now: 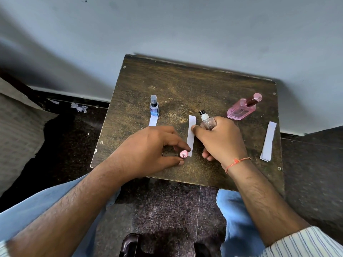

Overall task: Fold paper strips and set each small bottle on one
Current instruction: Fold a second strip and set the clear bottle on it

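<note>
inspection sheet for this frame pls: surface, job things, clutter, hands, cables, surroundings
Surface: small dark wooden table, worn and scratched, screws at the corners.
Job's things: blue bottle upright on the far end of a paper strip; middle strip flat; clear bottle held beside it; pink bottle on bare wood; right strip flat, unused.
Clutter: small pink cap-like thing at the left fingers, unclear.
Grippers: left hand pinches the middle strip's near end; right hand grips the clear bottle.
Cables: nothing seen.
Surroundings: grey wall; paper scraps on the dark floor.
</note>
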Action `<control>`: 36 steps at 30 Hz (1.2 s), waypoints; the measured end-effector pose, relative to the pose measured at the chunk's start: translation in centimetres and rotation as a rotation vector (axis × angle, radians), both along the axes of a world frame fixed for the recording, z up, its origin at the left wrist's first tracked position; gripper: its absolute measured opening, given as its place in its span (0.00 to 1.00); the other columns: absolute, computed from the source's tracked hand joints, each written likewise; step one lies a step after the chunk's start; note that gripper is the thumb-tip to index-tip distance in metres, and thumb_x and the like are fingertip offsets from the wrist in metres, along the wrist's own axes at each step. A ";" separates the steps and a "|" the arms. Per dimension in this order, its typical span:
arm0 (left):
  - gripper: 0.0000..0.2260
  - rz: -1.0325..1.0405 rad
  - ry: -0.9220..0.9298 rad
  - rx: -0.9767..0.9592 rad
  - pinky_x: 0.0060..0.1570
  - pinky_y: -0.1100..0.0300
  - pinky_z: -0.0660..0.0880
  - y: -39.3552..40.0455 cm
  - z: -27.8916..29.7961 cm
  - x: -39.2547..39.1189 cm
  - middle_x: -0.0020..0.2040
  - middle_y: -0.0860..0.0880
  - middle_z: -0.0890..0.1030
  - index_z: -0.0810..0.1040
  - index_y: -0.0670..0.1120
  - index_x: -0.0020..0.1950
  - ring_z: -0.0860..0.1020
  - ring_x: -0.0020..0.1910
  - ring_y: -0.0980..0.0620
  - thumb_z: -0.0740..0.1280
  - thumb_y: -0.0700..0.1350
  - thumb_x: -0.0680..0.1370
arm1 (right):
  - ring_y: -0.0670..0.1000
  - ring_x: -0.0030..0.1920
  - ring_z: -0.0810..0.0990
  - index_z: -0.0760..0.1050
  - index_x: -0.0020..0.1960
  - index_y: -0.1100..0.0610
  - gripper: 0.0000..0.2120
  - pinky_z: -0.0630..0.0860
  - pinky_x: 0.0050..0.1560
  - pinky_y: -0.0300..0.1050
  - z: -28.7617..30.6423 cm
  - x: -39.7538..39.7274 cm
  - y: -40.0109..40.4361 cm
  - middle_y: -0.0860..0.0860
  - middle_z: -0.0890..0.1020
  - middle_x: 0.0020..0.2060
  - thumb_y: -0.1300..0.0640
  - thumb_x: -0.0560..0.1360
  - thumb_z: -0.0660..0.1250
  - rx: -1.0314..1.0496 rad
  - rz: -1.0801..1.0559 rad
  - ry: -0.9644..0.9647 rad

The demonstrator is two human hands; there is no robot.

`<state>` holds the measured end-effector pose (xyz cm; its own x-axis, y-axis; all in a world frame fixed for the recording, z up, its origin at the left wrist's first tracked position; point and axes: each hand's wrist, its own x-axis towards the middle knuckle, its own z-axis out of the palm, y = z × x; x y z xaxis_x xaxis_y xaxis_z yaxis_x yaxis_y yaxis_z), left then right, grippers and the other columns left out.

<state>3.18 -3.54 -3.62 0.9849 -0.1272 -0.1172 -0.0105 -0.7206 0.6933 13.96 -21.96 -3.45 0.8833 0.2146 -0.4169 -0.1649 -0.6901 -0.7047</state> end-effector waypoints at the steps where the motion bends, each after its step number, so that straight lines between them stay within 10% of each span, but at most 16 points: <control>1: 0.14 0.009 -0.007 -0.027 0.43 0.70 0.71 0.0 0.0 0.1 0.55 0.63 0.83 0.87 0.62 0.61 0.77 0.43 0.73 0.81 0.56 0.75 | 0.54 0.22 0.84 0.78 0.41 0.58 0.12 0.75 0.22 0.42 0.0 0.0 -0.1 0.50 0.81 0.22 0.51 0.78 0.74 0.019 -0.007 -0.002; 6: 0.14 0.026 -0.077 -0.190 0.40 0.55 0.82 -0.6 0.3 0.6 0.58 0.60 0.85 0.87 0.56 0.62 0.81 0.35 0.52 0.79 0.54 0.77 | 0.53 0.23 0.81 0.76 0.44 0.55 0.11 0.79 0.25 0.46 0.2 -0.1 -1.2 0.49 0.80 0.28 0.51 0.77 0.75 0.182 0.000 -0.003; 14: 0.13 0.381 -0.182 -0.491 0.25 0.64 0.67 -2.4 0.9 1.8 0.37 0.69 0.82 0.85 0.48 0.64 0.68 0.25 0.59 0.78 0.44 0.80 | 0.54 0.35 0.81 0.70 0.56 0.49 0.11 0.78 0.29 0.51 0.4 0.0 -3.6 0.52 0.80 0.36 0.50 0.76 0.68 0.470 0.113 0.024; 17: 0.13 0.493 -0.200 -0.636 0.24 0.49 0.76 -2.7 1.3 2.5 0.50 0.58 0.88 0.85 0.50 0.64 0.73 0.28 0.33 0.77 0.46 0.79 | 0.56 0.38 0.83 0.69 0.57 0.50 0.10 0.76 0.31 0.49 0.4 -0.1 -4.2 0.56 0.83 0.41 0.51 0.79 0.67 0.480 0.189 -0.060; 19: 0.14 0.531 -0.206 -0.667 0.27 0.58 0.78 -3.0 1.4 2.9 0.58 0.53 0.89 0.85 0.50 0.63 0.76 0.33 0.26 0.76 0.47 0.78 | 0.57 0.39 0.83 0.70 0.58 0.51 0.09 0.77 0.35 0.55 0.3 -0.2 -4.6 0.54 0.84 0.43 0.50 0.81 0.68 0.434 0.259 -0.153; 28: 0.13 0.489 -0.170 -0.707 0.32 0.66 0.78 -4.2 1.5 3.7 0.59 0.50 0.89 0.86 0.46 0.64 0.79 0.31 0.38 0.77 0.42 0.79 | 0.45 0.37 0.78 0.80 0.61 0.54 0.09 0.74 0.38 0.42 0.1 -0.1 -5.4 0.43 0.80 0.38 0.53 0.84 0.72 0.359 0.368 -0.311; 31: 0.15 0.446 -0.164 -0.674 0.28 0.54 0.78 -4.2 1.4 3.6 0.58 0.52 0.89 0.86 0.47 0.65 0.79 0.30 0.45 0.77 0.45 0.78 | 0.47 0.39 0.81 0.82 0.63 0.56 0.11 0.76 0.39 0.44 0.2 -0.1 -5.3 0.44 0.83 0.42 0.53 0.83 0.73 0.357 0.375 -0.377; 36: 0.14 0.390 -0.146 -0.625 0.25 0.41 0.75 -4.4 1.7 3.4 0.52 0.52 0.89 0.86 0.51 0.64 0.77 0.32 0.28 0.76 0.48 0.79 | 0.45 0.41 0.82 0.83 0.66 0.58 0.14 0.76 0.40 0.39 0.3 -0.1 -5.3 0.43 0.83 0.44 0.54 0.83 0.74 0.350 0.399 -0.487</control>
<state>6.59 -7.90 -1.88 0.9722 0.2343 -0.0023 0.0417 -0.1632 0.9857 13.89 -27.27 -3.19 0.7776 0.6090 0.1564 0.4421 -0.3526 -0.8248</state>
